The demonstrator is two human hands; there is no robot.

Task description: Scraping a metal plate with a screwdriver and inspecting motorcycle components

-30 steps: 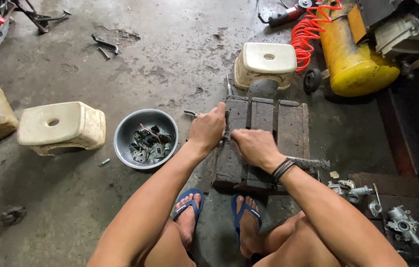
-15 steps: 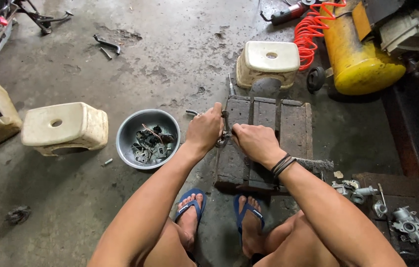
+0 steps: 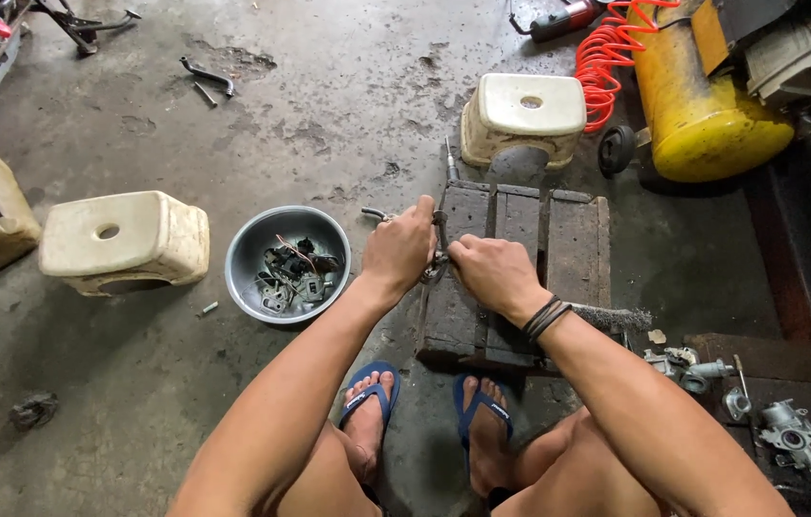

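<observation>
Over oily concrete, both hands' fingers (image 3: 403,251) close (tightly) round a small metal part (image 3: 438,251) atop a wooden pallet (image 3: 573,244).

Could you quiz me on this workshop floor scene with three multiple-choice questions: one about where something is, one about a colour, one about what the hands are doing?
1. Where is the metal bowl of small parts?
A. On the wooden platform
B. On the floor beside the left hand
C. On top of a stool

2. What colour is the coiled hose?
A. Red-orange
B. Green
C. White

3. How are the hands placed?
A. Both close together on a small metal piece over the wooden platform
B. Both resting on the knees
C. One reaching into the bowl

Answers:
1 B: the bowl sits on the concrete just outside the left hand.
2 A: the coil beside the yellow tank is red-orange.
3 A: the left hand and right hand meet over the wooden platform.
</observation>
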